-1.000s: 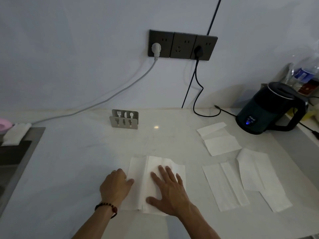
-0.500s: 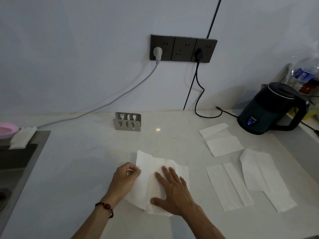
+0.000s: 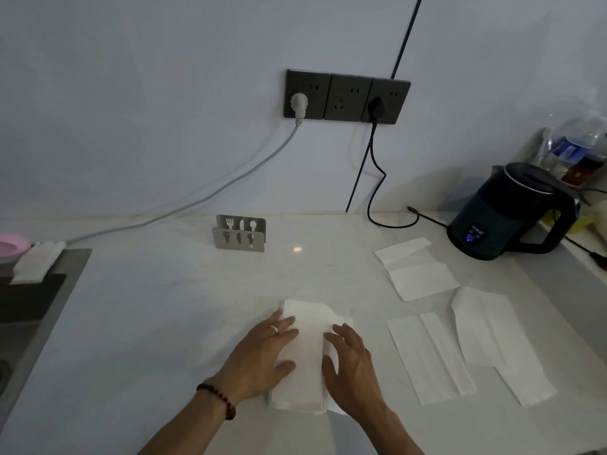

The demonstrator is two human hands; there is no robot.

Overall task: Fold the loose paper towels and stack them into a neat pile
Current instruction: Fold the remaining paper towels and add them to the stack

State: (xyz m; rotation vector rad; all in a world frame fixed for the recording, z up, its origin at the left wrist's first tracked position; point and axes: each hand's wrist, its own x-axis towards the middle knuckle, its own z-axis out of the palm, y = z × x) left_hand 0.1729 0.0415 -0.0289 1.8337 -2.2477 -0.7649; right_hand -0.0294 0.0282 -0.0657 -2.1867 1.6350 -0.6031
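Note:
A white paper towel (image 3: 307,353), folded into a narrow strip, lies on the pale counter (image 3: 157,307) in front of me. My left hand (image 3: 262,356) lies flat on its left side, fingers straight. Flat on its right side rests my right hand (image 3: 349,366), fingers spread. Three loose towels lie to the right: one partly folded (image 3: 417,274) near the kettle, a long one (image 3: 427,356) beside my right hand, and a crumpled long one (image 3: 492,339) furthest right.
A metal cutlery-pattern holder (image 3: 239,233) stands at the back centre. A dark kettle (image 3: 512,211) sits back right, with bottles (image 3: 574,149) behind it. Cords run from the wall sockets (image 3: 348,95). A dark sink (image 3: 29,300) with a white cloth (image 3: 36,262) is at left.
My left hand lifted the towel's left flap and laid it over to the right. Both hands now lie flat on the narrower folded strip.

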